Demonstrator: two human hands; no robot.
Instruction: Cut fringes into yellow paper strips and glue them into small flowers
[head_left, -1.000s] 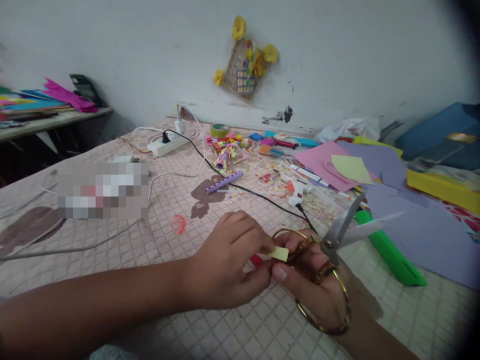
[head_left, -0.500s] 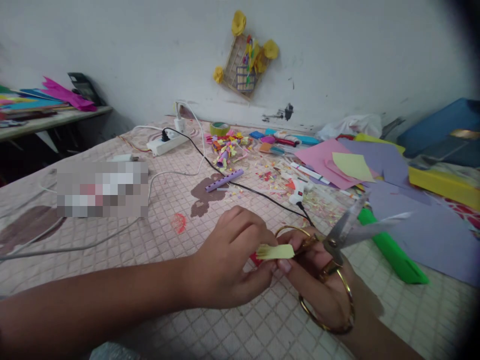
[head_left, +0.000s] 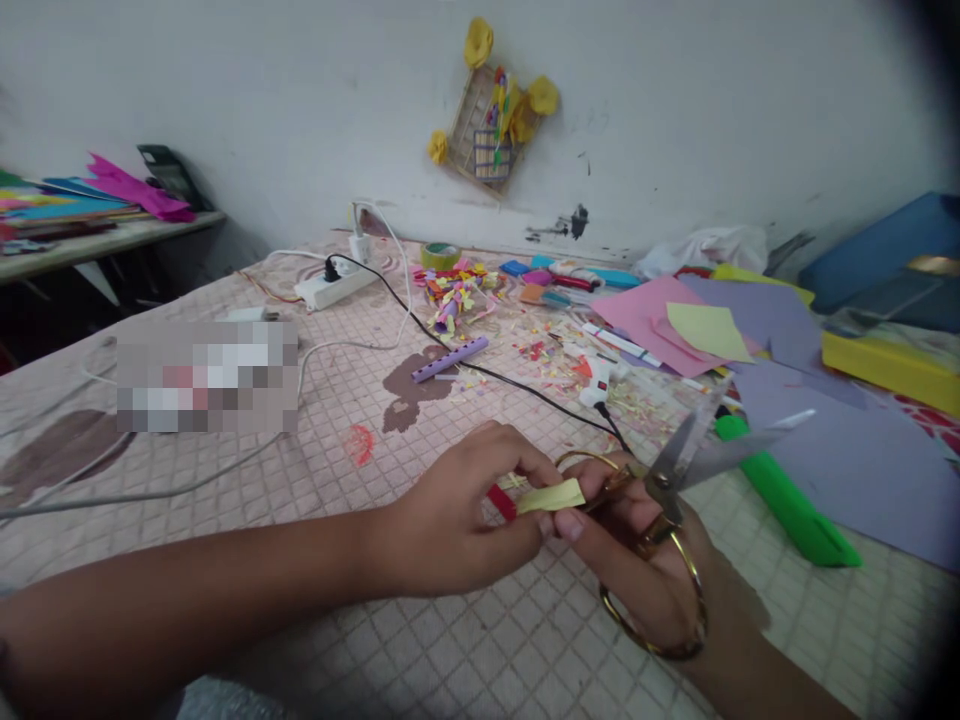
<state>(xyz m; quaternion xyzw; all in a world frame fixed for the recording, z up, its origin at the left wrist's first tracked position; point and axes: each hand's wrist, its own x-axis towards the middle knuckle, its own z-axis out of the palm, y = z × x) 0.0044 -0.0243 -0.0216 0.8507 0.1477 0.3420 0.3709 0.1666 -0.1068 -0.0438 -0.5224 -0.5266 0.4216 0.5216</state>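
The left hand [head_left: 480, 515] pinches a yellow strip [head_left: 555, 496] and a small red piece [head_left: 501, 502] between thumb and fingers, just above the tabletop [head_left: 420, 650]. The right hand [head_left: 652, 560] grasps the scissors [head_left: 663, 485] by their gold loops (the blades stand parted, pointing away to the right), and its thumb tip meets the left hand's fingers beside the strip. The strip lies between the two hands, its plain end towards the right one. A green piece [head_left: 787, 490] lies near the blades, next to purple sheets [head_left: 862, 470]. Beyond the hands are a glue gun [head_left: 596, 380] and a purple tube [head_left: 450, 360] with holes along it, with a heap of scraps [head_left: 457, 298] behind the tube.
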